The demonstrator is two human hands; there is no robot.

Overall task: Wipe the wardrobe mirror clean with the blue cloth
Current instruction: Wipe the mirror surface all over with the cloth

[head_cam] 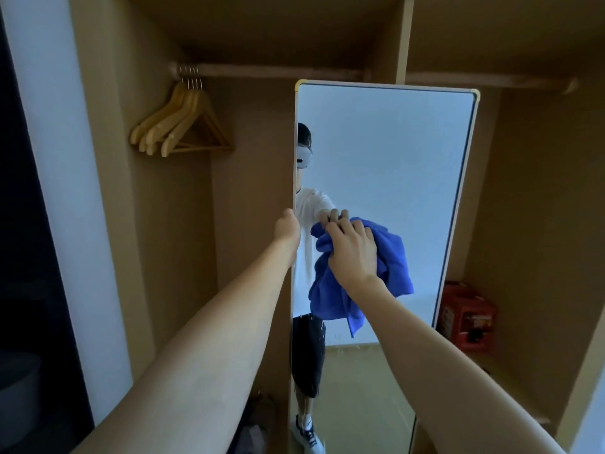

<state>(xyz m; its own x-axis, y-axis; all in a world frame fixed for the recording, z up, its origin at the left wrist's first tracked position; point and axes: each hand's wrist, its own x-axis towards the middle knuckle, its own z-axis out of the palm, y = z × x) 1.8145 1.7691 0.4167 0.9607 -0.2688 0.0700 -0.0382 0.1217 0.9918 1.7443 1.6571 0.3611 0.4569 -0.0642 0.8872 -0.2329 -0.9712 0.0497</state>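
Observation:
A tall mirror (393,152) with a pale frame stands out from the open wooden wardrobe. My left hand (288,229) holds the mirror's left edge at about mid-height, fingers wrapped round behind it. My right hand (353,249) presses a bunched blue cloth (389,257) against the glass in the mirror's lower middle, fingers curled into the fabric. The cloth hangs down below my hand. The glass reflects a person in a white shirt and dark shorts along its left side.
Several wooden hangers (183,126) hang from the rail at the upper left. A red box (466,316) sits on the wardrobe floor to the right of the mirror. Dark items (258,421) lie at the bottom left of the wardrobe.

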